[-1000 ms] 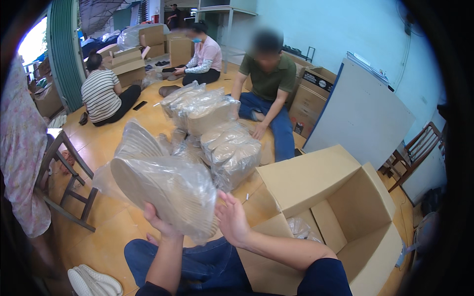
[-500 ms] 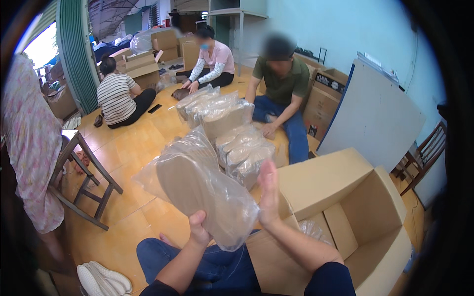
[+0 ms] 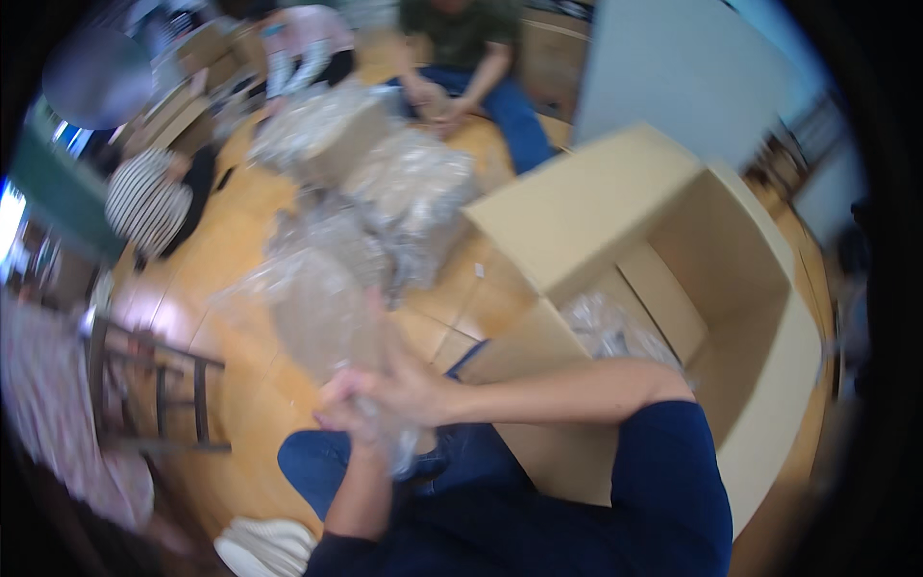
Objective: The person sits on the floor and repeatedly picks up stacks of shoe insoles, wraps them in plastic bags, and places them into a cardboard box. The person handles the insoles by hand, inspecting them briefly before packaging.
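A clear plastic bag of flat tan, sole-shaped pieces (image 3: 322, 322) stands tilted up in front of me, blurred by motion. My left hand (image 3: 348, 409) is closed round its lower end. Against the bag's right side rests my right hand (image 3: 404, 380), its fingers pointing up along the bag and its thumb crossing the front near my left hand; both hands are partly smeared. Just beyond lie more bagged sole-shaped pieces (image 3: 409, 188), in piles on the floor. To my right an open cardboard box (image 3: 596, 216) holds some clear plastic bags (image 3: 615, 322).
A wooden stool (image 3: 183, 394) lies tipped at the left, beside a flowered cloth (image 3: 58, 385). White soles (image 3: 264, 548) rest by my knee. Several people sit on the tiled floor, one in a striped shirt (image 3: 144, 202). A pale board (image 3: 663, 87) leans behind the box.
My right hand has come leftward from beside the bag onto it, close to my left hand. The bag has moved slightly left. The view has tilted down and right.
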Demonstrator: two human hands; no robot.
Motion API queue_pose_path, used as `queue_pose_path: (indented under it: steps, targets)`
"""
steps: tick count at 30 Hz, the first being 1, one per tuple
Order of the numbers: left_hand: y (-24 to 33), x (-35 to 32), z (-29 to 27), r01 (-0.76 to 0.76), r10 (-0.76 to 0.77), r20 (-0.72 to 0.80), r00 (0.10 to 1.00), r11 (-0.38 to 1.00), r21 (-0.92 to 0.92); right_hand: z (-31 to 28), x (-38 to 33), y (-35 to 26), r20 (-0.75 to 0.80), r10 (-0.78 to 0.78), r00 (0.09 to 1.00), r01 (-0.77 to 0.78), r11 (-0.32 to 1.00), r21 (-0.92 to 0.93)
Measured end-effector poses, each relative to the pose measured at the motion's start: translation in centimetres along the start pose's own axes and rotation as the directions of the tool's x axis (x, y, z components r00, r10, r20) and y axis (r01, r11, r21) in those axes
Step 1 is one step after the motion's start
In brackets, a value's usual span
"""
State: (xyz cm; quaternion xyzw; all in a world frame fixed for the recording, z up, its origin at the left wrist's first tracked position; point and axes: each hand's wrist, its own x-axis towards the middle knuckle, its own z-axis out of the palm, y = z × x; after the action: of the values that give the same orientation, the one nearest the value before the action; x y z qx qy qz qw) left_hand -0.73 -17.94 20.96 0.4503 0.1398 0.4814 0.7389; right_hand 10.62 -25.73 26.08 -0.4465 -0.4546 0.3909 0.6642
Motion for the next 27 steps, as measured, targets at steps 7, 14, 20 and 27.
queue_pose_path:
  steps: [7,14,20,27]
  targets:
    - [1.8,3.4,0.2,-0.063,0.077,-0.019,0.997,0.912,0.404,1.9,-0.6,-2.2,-0.180,-0.039,0.983,0.004,0.982,-0.190]
    - [0.8,4.0,3.1,-0.054,0.022,0.067,0.998,0.848,0.527,-1.2,0.8,-6.4,-0.238,-0.238,0.942,0.211,0.968,-0.134]
    - [-0.1,4.6,6.1,-0.058,-0.029,0.143,0.989,0.822,0.567,-2.4,1.4,-8.1,-0.294,-0.325,0.899,0.249,0.931,-0.266]
    - [-1.1,5.0,9.5,-0.079,-0.080,0.245,0.966,0.814,0.576,-1.9,3.3,-8.3,-0.328,-0.489,0.808,0.418,0.869,-0.265]
